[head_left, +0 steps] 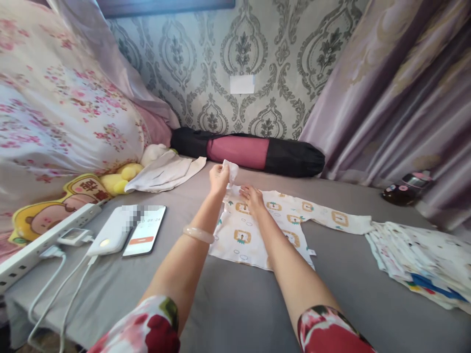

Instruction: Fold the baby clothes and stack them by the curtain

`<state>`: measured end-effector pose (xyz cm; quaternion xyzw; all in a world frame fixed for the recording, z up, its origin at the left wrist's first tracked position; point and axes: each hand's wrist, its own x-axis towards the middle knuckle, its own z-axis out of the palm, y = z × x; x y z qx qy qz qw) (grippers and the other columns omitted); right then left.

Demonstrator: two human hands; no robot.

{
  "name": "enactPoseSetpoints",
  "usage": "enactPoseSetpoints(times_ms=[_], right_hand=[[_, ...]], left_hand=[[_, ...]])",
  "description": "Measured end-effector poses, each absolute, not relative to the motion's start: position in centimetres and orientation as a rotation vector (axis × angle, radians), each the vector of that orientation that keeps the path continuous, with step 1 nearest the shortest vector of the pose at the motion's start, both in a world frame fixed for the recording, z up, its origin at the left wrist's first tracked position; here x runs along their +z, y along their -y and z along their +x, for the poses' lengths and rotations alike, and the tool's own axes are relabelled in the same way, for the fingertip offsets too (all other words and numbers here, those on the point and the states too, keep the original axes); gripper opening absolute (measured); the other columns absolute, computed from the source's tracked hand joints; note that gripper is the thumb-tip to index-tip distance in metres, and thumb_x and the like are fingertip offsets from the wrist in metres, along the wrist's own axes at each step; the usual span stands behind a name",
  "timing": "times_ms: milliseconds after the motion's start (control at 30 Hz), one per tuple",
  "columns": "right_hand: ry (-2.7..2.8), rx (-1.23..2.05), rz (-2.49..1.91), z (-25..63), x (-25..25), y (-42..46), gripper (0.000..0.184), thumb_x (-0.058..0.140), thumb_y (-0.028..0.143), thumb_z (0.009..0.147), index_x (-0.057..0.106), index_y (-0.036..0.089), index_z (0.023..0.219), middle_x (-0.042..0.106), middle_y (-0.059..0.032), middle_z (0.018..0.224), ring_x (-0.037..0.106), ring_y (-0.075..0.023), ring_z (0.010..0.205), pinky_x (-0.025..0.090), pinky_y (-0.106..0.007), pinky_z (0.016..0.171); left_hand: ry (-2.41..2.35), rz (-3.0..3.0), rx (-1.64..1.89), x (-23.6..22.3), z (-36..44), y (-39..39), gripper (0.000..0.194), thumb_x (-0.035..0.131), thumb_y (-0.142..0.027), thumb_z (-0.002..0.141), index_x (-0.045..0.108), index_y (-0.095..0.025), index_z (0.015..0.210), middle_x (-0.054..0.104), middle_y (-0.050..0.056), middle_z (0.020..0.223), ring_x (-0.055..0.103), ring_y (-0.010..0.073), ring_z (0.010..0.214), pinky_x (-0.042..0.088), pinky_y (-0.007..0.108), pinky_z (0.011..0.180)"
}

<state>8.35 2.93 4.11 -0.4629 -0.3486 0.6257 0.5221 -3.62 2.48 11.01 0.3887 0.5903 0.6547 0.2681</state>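
Observation:
A small white baby shirt (272, 235) with tan lion faces lies spread on the grey sheet. Its right-hand sleeve stretches out flat towards the right. My left hand (220, 177) is closed on the shirt's other sleeve (231, 170), lifted a little off the bed at the far left of the garment. My right hand (252, 199) rests flat on the upper part of the shirt near the collar, its fingers outstretched. A pale bangle (198, 234) sits on my left forearm.
Folded baby clothes (423, 260) are stacked at the right. On the left lie a phone (145, 235), a white power bank (112, 230) with cables, and a power strip (47, 238). Pale cloths (165, 171) lie beyond. A black-and-pink bag (239, 151) lies along the wall.

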Motion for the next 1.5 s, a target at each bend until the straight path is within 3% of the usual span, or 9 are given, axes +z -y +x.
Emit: enactPoseSetpoints(times_ms=[133,367,567,633,767,933,1067,1267,1500], right_hand=[[0.509,1.808,-0.969,11.5,4.1,-1.5,0.035,0.029,0.038,0.099,0.057,0.017,0.102,0.069,-0.0095,0.087,0.067,-0.0192,0.078,0.056,-0.037,0.076],[0.35,1.872,-0.678,13.5,3.7,0.0,0.057,0.019,0.062,0.095,0.059,0.025,0.114,0.071,-0.0061,0.1,0.064,-0.0248,0.101,0.051,-0.051,0.09],[0.323,1.909,-0.592,14.2,4.5,0.4,0.072,0.028,0.078,0.085,0.06,0.022,0.117,0.07,-0.0115,0.11,0.061,-0.0307,0.111,0.046,-0.058,0.093],[0.314,1.9,-0.661,14.4,4.7,0.3,0.06,0.039,0.07,0.087,0.061,0.021,0.113,0.071,-0.011,0.105,0.063,-0.03,0.107,0.048,-0.057,0.091],[0.311,1.849,-0.821,14.6,4.8,-0.2,0.021,0.054,0.032,0.088,0.062,0.019,0.103,0.073,-0.0056,0.087,0.068,-0.0232,0.087,0.055,-0.047,0.085],[0.374,1.635,-0.974,15.6,4.6,-1.2,0.022,0.048,0.008,0.079,0.06,0.017,0.094,0.071,-0.0039,0.08,0.068,-0.0182,0.074,0.06,-0.036,0.072],[0.49,1.442,-1.169,17.1,4.3,-1.8,0.023,0.051,0.004,0.07,0.06,0.019,0.086,0.069,-0.0015,0.074,0.066,-0.0169,0.071,0.06,-0.033,0.065],[0.657,1.19,-1.417,17.9,3.2,-1.8,0.03,0.053,0.006,0.063,0.065,0.02,0.086,0.067,-0.0005,0.07,0.065,-0.0177,0.066,0.058,-0.03,0.061],[1.033,0.715,-1.738,19.6,2.4,-2.1,0.028,0.056,0.014,0.064,0.065,0.019,0.09,0.072,-0.0069,0.084,0.068,-0.0239,0.086,0.054,-0.032,0.079]], left_hand=[[-1.596,1.07,1.671,8.8,0.7,-1.3,0.028,0.057,-0.044,0.084,0.059,-0.017,0.085,0.065,0.003,0.073,0.064,0.018,0.077,0.051,0.027,0.067],[-1.31,1.193,1.486,7.1,4.4,1.4,0.033,0.044,-0.046,0.093,0.057,-0.017,0.103,0.071,0.011,0.097,0.068,0.0187,0.09,0.051,0.03,0.08],[-1.781,1.278,1.619,6.5,-0.2,1.7,0.024,0.038,-0.025,0.092,0.054,-0.02,0.109,0.07,0.007,0.098,0.064,0.0196,0.096,0.046,0.035,0.09],[-1.972,1.354,1.507,6.2,-1.6,1.9,0.034,0.044,-0.016,0.084,0.053,-0.02,0.116,0.069,0.007,0.106,0.058,0.0225,0.106,0.043,0.037,0.095],[-2.258,1.48,1.096,5.7,-2.4,2.6,0.046,0.05,-0.011,0.076,0.053,-0.021,0.121,0.062,0.01,0.118,0.05,0.0296,0.116,0.039,0.042,0.098],[-2.31,1.626,0.872,4.8,-1.7,3.1,0.037,0.045,-0.007,0.079,0.06,-0.024,0.109,0.058,0.011,0.112,0.052,0.0269,0.107,0.04,0.037,0.092],[-2.291,1.648,0.841,4.3,-1.7,2.8,0.035,0.044,-0.003,0.077,0.064,-0.024,0.096,0.056,0.009,0.109,0.052,0.0245,0.108,0.04,0.033,0.093],[-2.301,1.611,0.848,4.3,-1.8,2.9,0.051,0.043,-0.002,0.078,0.056,-0.027,0.121,0.056,0.01,0.107,0.053,0.0243,0.106,0.04,0.032,0.089],[-2.294,1.57,0.8,4.4,-1.7,3.1,0.037,0.044,-0.004,0.078,0.064,-0.025,0.101,0.057,0.01,0.107,0.053,0.0255,0.107,0.042,0.032,0.087]])
